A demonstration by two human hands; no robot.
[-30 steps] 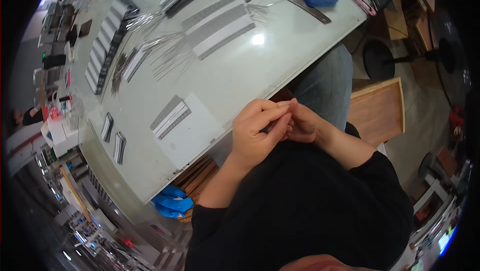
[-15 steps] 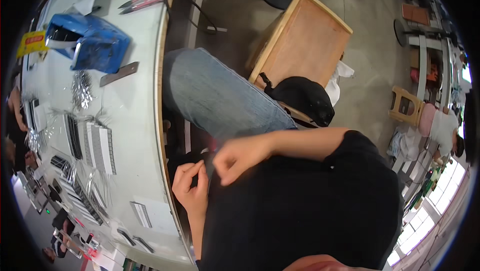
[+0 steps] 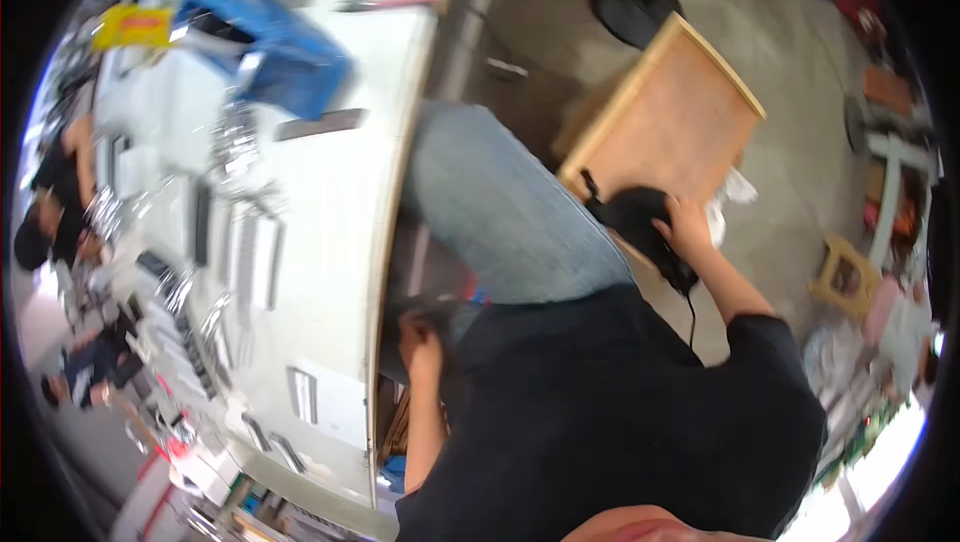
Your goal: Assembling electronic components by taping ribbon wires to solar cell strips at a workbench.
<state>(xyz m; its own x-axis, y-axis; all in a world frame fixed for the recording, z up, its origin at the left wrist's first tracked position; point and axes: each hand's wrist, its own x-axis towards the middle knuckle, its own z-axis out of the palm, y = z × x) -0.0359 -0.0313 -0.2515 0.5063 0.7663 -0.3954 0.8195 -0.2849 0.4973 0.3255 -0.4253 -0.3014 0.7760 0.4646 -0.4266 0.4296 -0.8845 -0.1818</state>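
Now our two hands, which were pressed together over the worktop's near edge a second ago and still close at our lap half a second ago, have come well apart. Our right hand [image 3: 688, 227] has reached out to the side and rests on a black bag [image 3: 640, 227] that sits against a wooden board [image 3: 675, 122] on the floor; its fingers curl over the top of the bag, though the blur keeps us from telling whether they actually grip it. A thin black cord [image 3: 690, 307] hangs down just under that hand. Our left hand [image 3: 420, 337] stays low at our lap, just off the worktop [image 3: 340, 202] edge, fingers drawn in; we cannot tell if anything small is held in it. Our view has swung too, so the worktop now runs along our left, with the blue box [image 3: 275, 47] near its far corner and rows of grey metal strips [image 3: 245, 252] toward its middle. We judge the small two-handed work has paused while we turn to the bag.
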